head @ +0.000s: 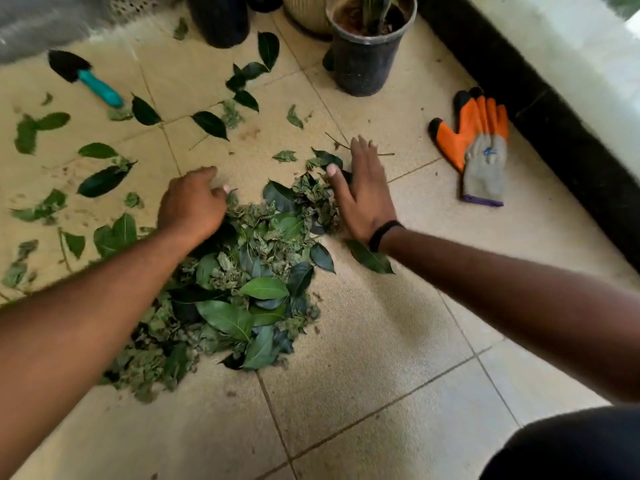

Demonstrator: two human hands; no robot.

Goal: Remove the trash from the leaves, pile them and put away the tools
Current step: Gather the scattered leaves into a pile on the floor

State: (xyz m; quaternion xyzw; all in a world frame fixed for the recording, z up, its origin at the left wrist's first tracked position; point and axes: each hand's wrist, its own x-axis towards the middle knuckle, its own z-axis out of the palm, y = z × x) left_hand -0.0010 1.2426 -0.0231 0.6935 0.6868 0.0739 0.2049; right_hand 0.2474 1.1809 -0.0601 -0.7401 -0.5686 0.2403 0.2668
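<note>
Your left hand rests at the far left edge of the heap of green leaves, its fingers curled down into the crumpled, dry-looking pieces, so you seem to grip some of them, though the fingertips are hidden. Your right hand lies flat with straight fingers spread a little, pressing on the far right edge of the same heap; a thin black band goes round its wrist. The heap mixes smooth, glossy oval leaves with pale, wrinkled ones, and it lies on the beige matt floor tiles between your forearms. More single leaves are scattered to the left and beyond. A small trowel with a black blade and a teal plastic handle lies far left. An orange and grey knitted work glove lies flat at the right, near the black plastic plant pot.
</note>
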